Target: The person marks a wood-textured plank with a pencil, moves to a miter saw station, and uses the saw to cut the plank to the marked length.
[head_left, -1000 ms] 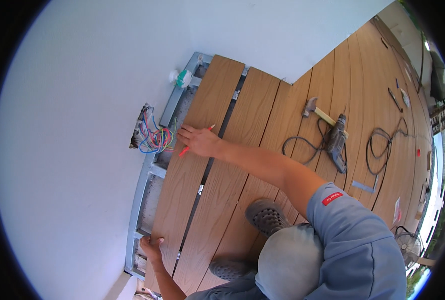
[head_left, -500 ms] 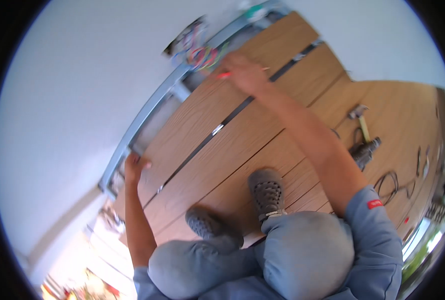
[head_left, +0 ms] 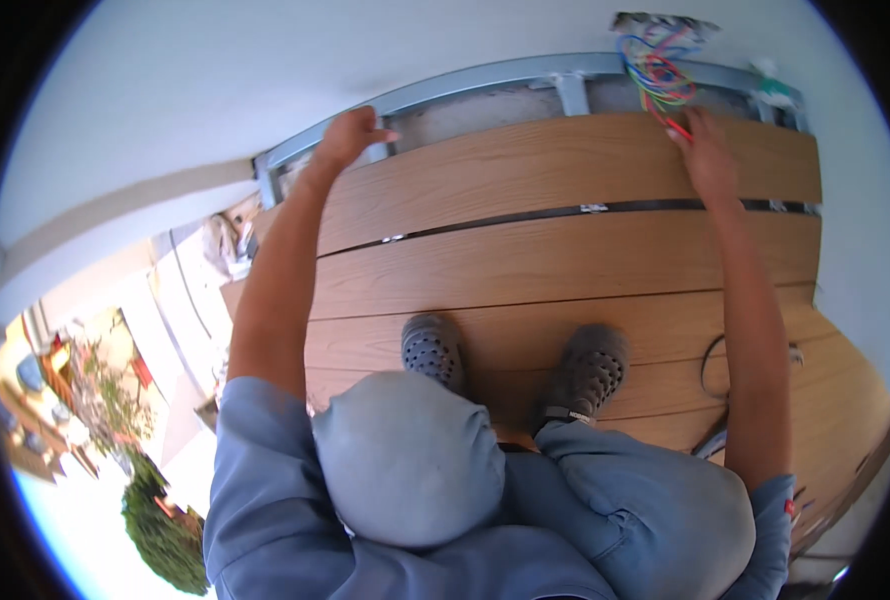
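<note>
A wood-grain deck board (head_left: 525, 160) lies along the wall, beside a grey metal frame (head_left: 445, 85). At the left, my left hand (head_left: 350, 138) is at the frame and the board's far edge, its fingers curled and thumb sticking out; what they hold, if anything, is hidden. My right hand (head_left: 707, 158) is closed on a slim red stick (head_left: 679, 130) over the board's far edge at the right. Just beyond it hangs a bundle of coloured wires (head_left: 660, 80). A dark gap (head_left: 495, 222) with small metal clips (head_left: 593, 208) separates this board from the nearer one.
The wires come out of a hole (head_left: 665, 22) in the white wall. A green-and-white item (head_left: 773, 88) sits at the frame's right end. My shoes (head_left: 590, 370) stand on the boards. A dark cable (head_left: 710, 365) lies by my right forearm. Plants (head_left: 150, 520) show at lower left.
The view has swung round, so the boards now run nearly level. My left hand has gone from the board's left end to the frame. The red stick stays in my right hand.
</note>
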The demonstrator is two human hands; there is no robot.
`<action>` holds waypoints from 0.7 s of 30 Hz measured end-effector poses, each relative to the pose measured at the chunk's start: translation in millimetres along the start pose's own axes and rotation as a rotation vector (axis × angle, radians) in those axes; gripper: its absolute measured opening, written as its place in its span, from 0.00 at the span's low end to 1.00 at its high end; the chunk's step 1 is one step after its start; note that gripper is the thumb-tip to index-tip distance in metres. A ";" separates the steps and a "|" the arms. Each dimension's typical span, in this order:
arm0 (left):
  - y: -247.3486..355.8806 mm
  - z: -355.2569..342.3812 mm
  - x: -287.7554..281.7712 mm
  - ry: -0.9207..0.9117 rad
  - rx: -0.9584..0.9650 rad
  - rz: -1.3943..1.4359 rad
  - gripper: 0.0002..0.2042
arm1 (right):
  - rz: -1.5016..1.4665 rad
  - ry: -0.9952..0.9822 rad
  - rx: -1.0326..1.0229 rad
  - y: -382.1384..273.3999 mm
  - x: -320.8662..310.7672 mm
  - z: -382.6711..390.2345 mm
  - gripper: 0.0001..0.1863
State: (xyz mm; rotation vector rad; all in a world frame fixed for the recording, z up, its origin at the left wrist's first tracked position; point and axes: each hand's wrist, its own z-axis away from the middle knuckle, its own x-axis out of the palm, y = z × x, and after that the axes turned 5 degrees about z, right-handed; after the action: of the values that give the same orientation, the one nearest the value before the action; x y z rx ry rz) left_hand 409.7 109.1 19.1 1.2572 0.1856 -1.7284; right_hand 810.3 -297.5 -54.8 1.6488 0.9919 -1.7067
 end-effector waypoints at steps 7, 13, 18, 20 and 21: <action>14.2 49.2 81.7 0.122 0.149 -0.102 0.42 | 0.014 0.065 -0.055 13.1 5.6 -6.6 0.28; 6.7 39.7 62.4 -0.044 0.042 -0.055 0.42 | -0.107 0.004 -0.069 -4.1 -3.0 -5.7 0.25; 8.4 32.3 74.4 0.095 0.108 0.004 0.43 | -0.079 -0.054 -0.024 -3.8 -25.7 -8.8 0.23; -14.0 41.6 77.8 0.141 0.105 -0.033 0.42 | -0.070 -0.028 -0.083 -22.3 -19.0 -18.3 0.22; -16.5 49.4 83.7 0.121 0.102 -0.023 0.41 | -0.010 -0.106 -0.062 -26.4 -18.8 -13.0 0.21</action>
State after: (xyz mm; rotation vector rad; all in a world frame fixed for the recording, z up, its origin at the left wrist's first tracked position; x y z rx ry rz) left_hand 363.7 38.2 -31.6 1.4403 0.1849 -1.7001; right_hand 797.9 -273.8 -32.4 1.4999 0.9940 -1.7335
